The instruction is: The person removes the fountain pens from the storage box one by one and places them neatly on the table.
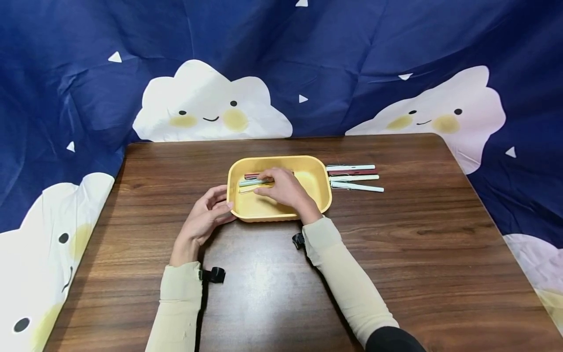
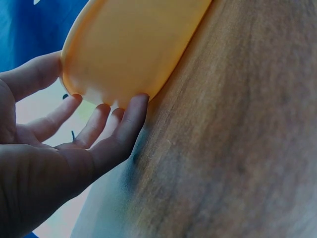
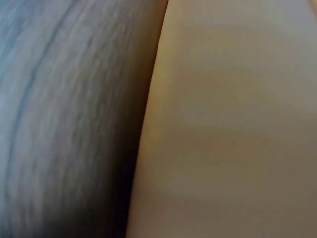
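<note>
A yellow plastic bin (image 1: 312, 195) stands near the far side of the table. My left hand (image 1: 204, 215) holds its left end. In the left wrist view the fingertips (image 2: 131, 111) touch the bin's outer wall (image 2: 133, 49). My right hand (image 1: 283, 188) reaches inside over a row of pens: a dark red pen (image 1: 251, 176), a teal pen (image 1: 249, 183) and a yellow pen (image 1: 247, 189). The thumb and fingertips are around the teal and yellow pens; whether they pinch one is not clear. The hand hides the pens' right ends. Only bin wall and tabletop fill the right wrist view.
Right of the bin, several more pens lie side by side on the wooden table (image 1: 418, 234): a white pen (image 1: 358, 167), a dark red pen (image 1: 360, 172), a pale green pen (image 1: 362, 178) and a light blue pen (image 1: 365, 187). A blue cloud-print cloth (image 1: 325, 49) hangs behind.
</note>
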A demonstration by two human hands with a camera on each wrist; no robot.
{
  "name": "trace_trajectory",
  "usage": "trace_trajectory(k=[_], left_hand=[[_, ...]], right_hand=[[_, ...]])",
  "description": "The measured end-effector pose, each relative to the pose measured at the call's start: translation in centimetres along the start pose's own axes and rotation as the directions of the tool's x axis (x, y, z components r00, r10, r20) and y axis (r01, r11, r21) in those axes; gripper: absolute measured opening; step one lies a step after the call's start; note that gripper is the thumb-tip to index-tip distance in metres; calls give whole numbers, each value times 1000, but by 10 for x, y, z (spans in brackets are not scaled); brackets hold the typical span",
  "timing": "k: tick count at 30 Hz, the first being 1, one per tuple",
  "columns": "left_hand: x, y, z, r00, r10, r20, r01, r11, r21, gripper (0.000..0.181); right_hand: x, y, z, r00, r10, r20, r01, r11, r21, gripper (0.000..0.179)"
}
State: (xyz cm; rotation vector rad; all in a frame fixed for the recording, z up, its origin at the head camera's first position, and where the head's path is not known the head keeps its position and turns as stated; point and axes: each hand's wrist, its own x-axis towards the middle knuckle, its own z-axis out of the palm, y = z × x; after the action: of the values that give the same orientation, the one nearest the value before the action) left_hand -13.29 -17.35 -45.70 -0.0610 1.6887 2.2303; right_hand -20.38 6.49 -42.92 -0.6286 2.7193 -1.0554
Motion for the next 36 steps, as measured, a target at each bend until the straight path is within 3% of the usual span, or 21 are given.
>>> trace_trajectory(k=[14, 23, 27, 36], left_hand=[[0, 2, 2, 1000, 5, 1, -5, 1000, 1, 61], [-2, 1, 3, 1000, 1, -9, -1, 1000, -12, 60], [-2, -1, 2, 1000, 3, -9, -3, 1000, -17, 60], [-2, -1, 2, 1000, 6, -8, -6, 1000, -18, 59]], right_hand=[[5, 0, 9, 997, 26, 70, -17, 992, -123, 39], [2, 0, 9, 997, -26, 76, 33, 995, -89, 17], [1, -1, 10, 995, 4, 97, 4, 997, -79, 16], [5, 0, 14, 993, 42, 111, -21, 983, -181, 12]])
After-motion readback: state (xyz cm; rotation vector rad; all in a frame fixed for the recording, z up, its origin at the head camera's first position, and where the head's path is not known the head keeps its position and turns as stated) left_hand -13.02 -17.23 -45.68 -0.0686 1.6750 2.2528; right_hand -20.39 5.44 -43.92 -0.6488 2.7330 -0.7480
